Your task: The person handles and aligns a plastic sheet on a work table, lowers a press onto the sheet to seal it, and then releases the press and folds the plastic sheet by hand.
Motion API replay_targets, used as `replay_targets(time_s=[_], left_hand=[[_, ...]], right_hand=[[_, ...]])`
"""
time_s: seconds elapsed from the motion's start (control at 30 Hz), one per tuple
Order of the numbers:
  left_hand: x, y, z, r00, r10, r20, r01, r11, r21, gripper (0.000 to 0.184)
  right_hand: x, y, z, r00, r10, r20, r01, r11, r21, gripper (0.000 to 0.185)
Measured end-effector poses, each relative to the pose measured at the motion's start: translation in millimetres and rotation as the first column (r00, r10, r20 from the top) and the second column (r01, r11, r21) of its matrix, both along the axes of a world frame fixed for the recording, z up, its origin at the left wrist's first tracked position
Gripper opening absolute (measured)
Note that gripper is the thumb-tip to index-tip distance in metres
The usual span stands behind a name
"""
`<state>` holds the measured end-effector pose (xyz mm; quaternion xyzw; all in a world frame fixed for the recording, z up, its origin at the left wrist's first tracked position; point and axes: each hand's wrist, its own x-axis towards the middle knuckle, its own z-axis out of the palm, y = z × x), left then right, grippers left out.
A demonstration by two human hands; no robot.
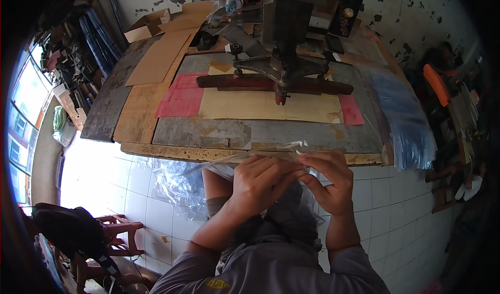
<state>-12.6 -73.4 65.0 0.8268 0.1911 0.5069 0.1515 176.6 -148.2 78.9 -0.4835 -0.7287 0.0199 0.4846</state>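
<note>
Clear plastic film (278, 148) stretches between my two hands, just in front of the table's near edge. My left hand (260, 183) has its fingers curled and pinched on the film. Close beside it, my right hand (330, 182) pinches the film between thumb and fingers, and the fingertips of both hands nearly meet. Beyond them stands a press with a long dark bar (312, 87), above a yellow sheet (239, 105) with pink pieces (179, 95) at its ends. Whether the film is a bag or a single sheet, I cannot tell.
Crumpled clear plastic (179, 187) hangs below the table edge (172, 152) on the left. Stacked bluish plastic sheets (401, 119) drape over the right side. Cardboard (153, 59) and a water bottle (230, 3) lie further back. A red stool (122, 234) stands at lower left.
</note>
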Motion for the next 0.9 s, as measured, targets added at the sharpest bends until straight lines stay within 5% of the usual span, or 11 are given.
replay_targets(time_s=[0.13, 0.33, 0.53, 0.9], left_hand=[[1, 0, -5, 0.998, 0.024, 0.057, -0.025, 0.999, 0.02, 0.024], [1, -13, 10, 0.947, 0.322, -0.001, -0.318, 0.934, 0.163, 0.027], [6, 5, 3, 0.995, 0.095, -0.021, -0.09, 0.978, 0.188, 0.028], [2, 11, 1, 0.993, 0.085, -0.082, -0.062, 0.966, 0.252, 0.033]], right_hand=[[0, -2, 1, 0.999, 0.005, -0.045, -0.006, 1.0, -0.03, 0.027], [4, -2, 4, 0.999, 0.018, -0.035, -0.02, 0.999, -0.05, 0.024], [4, -2, 1, 0.994, 0.02, -0.104, -0.026, 0.998, -0.051, 0.023], [3, -3, 3, 0.988, -0.013, -0.155, 0.004, 0.998, -0.056, 0.013]])
